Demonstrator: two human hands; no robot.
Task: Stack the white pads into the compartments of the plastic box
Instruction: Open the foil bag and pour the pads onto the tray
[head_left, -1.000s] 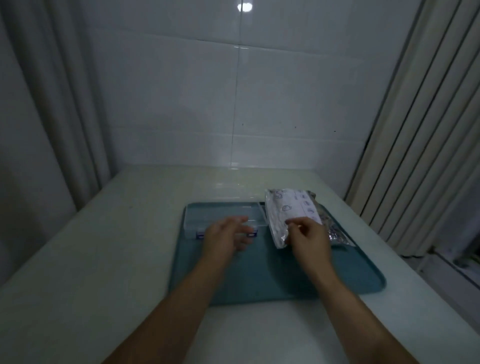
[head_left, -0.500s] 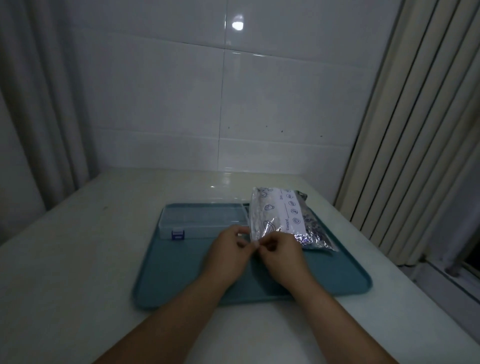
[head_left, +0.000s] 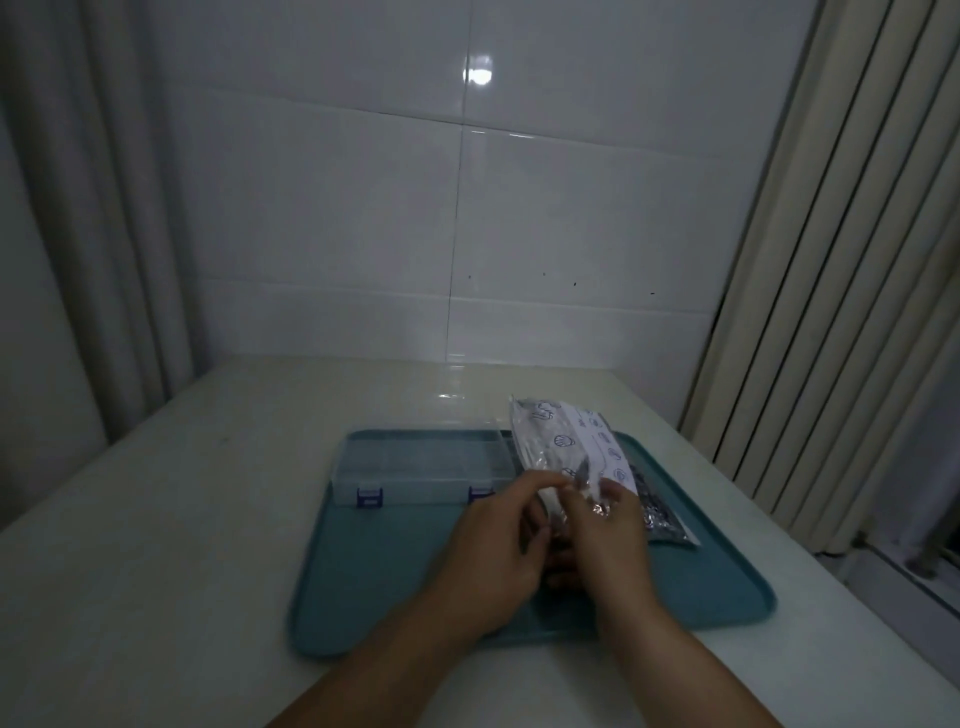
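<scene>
While both hands pinch near end of foil packet (head_left: 566, 447), left hand (head_left: 498, 540) and right hand (head_left: 605, 530) hide tray (head_left: 374, 582) centre; closed plastic box (head_left: 421, 465) just left, second packet (head_left: 657, 512) beneath.

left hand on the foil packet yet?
Touching. Head view: left hand fingertips pinch the near end of the foil packet, opposite the right hand.

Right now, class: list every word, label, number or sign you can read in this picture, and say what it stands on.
None can be read.
Pouch: small round icons and lines of print, too blurred to read.
Box: two blue latches, no lettering visible.
Tray: no markings visible.
</scene>
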